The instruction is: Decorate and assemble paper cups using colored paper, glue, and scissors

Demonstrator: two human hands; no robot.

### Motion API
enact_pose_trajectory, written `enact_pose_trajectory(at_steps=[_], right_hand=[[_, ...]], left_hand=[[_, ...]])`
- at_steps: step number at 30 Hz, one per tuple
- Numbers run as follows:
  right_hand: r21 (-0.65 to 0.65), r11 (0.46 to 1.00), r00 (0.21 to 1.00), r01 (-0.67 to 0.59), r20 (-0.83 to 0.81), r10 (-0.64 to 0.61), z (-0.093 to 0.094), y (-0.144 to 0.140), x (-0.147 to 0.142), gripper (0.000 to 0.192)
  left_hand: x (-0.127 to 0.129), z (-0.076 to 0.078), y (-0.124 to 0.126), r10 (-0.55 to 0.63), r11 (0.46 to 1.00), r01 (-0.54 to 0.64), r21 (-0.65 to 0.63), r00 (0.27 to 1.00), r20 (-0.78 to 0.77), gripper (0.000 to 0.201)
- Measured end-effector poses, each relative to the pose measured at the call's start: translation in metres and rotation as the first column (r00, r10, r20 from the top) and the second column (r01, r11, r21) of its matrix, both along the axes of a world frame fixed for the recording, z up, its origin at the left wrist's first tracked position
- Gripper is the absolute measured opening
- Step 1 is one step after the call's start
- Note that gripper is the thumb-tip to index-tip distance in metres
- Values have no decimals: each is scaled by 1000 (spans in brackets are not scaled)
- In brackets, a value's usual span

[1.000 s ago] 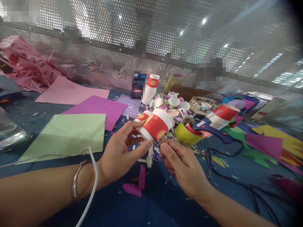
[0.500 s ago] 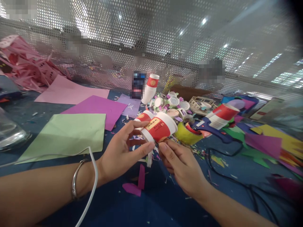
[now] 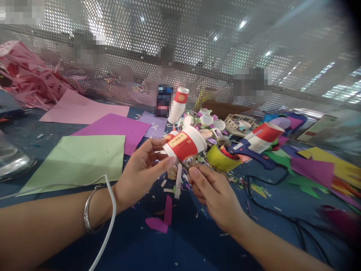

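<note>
My left hand (image 3: 141, 175) is closed around a red and white paper cup (image 3: 184, 145), which lies tilted on its side in the air with its white rim to the right. Just below the cup, my right hand (image 3: 214, 195) pinches a thin dark tool (image 3: 184, 164). The tool's tip points up to the left at the cup's lower side, beside my left thumb. Most of the tool is hidden in my fingers, so its exact kind cannot be made out.
Behind the cup lies a heap of cut cup pieces (image 3: 205, 119), with stacked cups (image 3: 179, 103) beyond. A blue glue gun (image 3: 248, 148) and its black cable (image 3: 270, 210) lie right. Green paper (image 3: 79, 162) spreads left. A white cord (image 3: 108, 229) crosses my left wrist.
The paper cup has shifted slightly up and left in my left hand. More of the thin dark tool now shows between my right fingers and the cup.
</note>
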State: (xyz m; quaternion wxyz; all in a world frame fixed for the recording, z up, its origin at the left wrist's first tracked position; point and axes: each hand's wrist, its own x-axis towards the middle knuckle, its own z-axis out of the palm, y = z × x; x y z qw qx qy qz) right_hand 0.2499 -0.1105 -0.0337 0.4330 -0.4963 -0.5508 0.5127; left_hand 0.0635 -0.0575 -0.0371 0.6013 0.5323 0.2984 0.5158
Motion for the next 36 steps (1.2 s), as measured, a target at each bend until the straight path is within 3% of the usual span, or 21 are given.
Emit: enact_pose_trajectory(at_steps=[3, 9, 16, 23, 28, 36], right_hand=[[-16, 1000, 1000, 10, -24, -11, 1, -1, 2, 44], [-31, 1000, 999, 2, -51, -4, 2, -3, 3, 45], [-70, 997, 998, 12, -59, -16, 1, -1, 1, 48], [-72, 997, 996, 5, -88, -11, 1, 0, 1, 47], [-88, 996, 996, -4, -93, -4, 3, 1, 2, 46], [-99, 995, 991, -1, -133, -12, 2, 0, -2, 47]], left_hand=[[0, -2, 3, 31, 999, -30, -39, 999, 29, 36], [1, -3, 3, -14, 999, 14, -33, 1000, -14, 39], [0, -7, 4, 45, 998, -45, -32, 999, 2, 42], [-1, 2, 2, 78, 997, -78, 4, 997, -22, 43], [-1, 4, 1, 120, 988, -110, 111, 989, -88, 38], [3, -3, -4, 34, 995, -26, 96, 996, -83, 39]])
